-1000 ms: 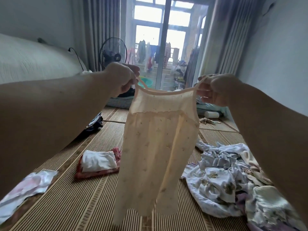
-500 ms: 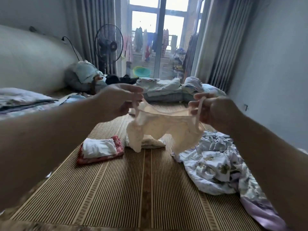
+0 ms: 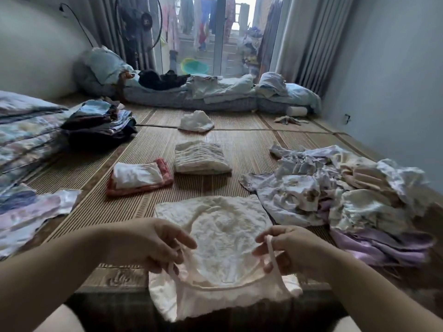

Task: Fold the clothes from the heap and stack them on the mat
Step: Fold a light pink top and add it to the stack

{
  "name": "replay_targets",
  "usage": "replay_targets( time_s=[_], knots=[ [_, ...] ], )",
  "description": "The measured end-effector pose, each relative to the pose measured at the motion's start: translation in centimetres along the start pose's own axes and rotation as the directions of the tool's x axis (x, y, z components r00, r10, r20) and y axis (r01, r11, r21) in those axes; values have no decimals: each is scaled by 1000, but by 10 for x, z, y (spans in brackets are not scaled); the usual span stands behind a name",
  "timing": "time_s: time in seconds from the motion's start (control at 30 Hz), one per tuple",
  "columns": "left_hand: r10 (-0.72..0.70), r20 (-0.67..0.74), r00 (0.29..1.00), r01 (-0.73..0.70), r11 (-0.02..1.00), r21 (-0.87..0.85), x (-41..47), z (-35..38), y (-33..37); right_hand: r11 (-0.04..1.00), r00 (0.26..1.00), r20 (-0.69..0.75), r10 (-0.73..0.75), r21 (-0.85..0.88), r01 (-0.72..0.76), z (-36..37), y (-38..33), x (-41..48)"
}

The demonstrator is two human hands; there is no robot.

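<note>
Pinching one strap of the cami (image 3: 223, 226) in the left hand (image 3: 153, 245) and the other in the right hand (image 3: 294, 250), fingers curled narrow round each thin band. Spread flat on the mat (image 3: 134, 212), hem away, neckline end drooping over the near edge. Just beside the heap (image 3: 335, 192) at the far right corner, and well short of the striped pile (image 3: 201, 158) ahead.

Probably about to tuck the straps in before the first fold. Could go wrong in several ways:
- letting a strap spring back out, leaving a loop poking from the fold
- pulling harder on one side and dragging the thin, crinkled cloth askew
- sliding the whole piece off the edge, given the overhang
- trapping a bit of the heap under the right corner and folding it in
</note>
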State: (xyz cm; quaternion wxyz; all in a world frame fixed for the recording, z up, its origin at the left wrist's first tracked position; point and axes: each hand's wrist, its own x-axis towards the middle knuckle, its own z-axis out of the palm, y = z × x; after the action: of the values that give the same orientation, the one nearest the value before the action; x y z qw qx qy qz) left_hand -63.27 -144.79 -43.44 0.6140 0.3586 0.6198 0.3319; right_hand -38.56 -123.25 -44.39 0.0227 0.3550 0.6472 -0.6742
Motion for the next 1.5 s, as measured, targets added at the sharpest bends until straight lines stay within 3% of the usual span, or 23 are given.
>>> replay_targets(
  time_s=[0.17,0.5,0.57,0.63,0.7,0.73,0.8,0.83,0.9,0.97,1.03,1.1,1.2,1.3,1.37,1.43,1.5],
  knots=[
    [32,-236,971,-46,998,-53,38,-34,19,999,991,-128,31,31,-27,-8,-29,46],
    [41,-638,769,-152,981,-121,129,-96,49,997,939,-343,32,75,-7,-18,-83,171],
    [22,-655,755,-85,994,-64,143,-97,46,997,935,-350,52,76,-27,-17,-77,189],
    [11,-648,762,116,981,153,150,-94,41,999,891,-453,-28,-33,15,-15,-66,199],
    [77,-685,725,356,809,468,148,-84,32,911,812,-510,-284,-407,63,-11,-50,190],
    [169,-673,720,370,727,579,142,-76,27,813,799,-441,-408,-575,98,-6,-37,179],
    [353,-489,798,201,609,767,127,-55,11,599,804,-209,-556,-771,214,8,-7,153],
    [385,-336,859,110,503,857,118,-45,1,501,820,-101,-564,-831,243,16,8,141],
    [297,-94,950,12,268,963,103,-31,-22,344,881,28,-472,-915,213,25,34,130],
    [160,-37,986,19,112,994,96,-33,-43,308,947,-3,-322,-946,102,21,51,132],
    [105,-85,991,79,63,995,91,-46,-56,321,969,-58,-240,-947,22,12,59,140],
    [77,-123,989,117,83,990,85,-59,-61,297,969,-59,-240,-955,15,6,62,149],
    [97,-148,984,125,210,970,76,-74,-65,250,974,1,-227,-966,59,2,56,168],
    [238,-180,955,117,257,959,64,-77,-67,171,980,66,-190,-980,100,-1,33,185],
    [345,-233,909,132,290,948,58,-76,-66,195,979,76,-191,-974,114,6,20,183],
    [401,-293,868,146,359,922,52,-70,-61,264,940,150,-308,-935,235,29,13,172],
    [443,-311,841,128,397,909,51,-62,-52,257,856,257,-449,-880,399,64,11,152]
  ],
)
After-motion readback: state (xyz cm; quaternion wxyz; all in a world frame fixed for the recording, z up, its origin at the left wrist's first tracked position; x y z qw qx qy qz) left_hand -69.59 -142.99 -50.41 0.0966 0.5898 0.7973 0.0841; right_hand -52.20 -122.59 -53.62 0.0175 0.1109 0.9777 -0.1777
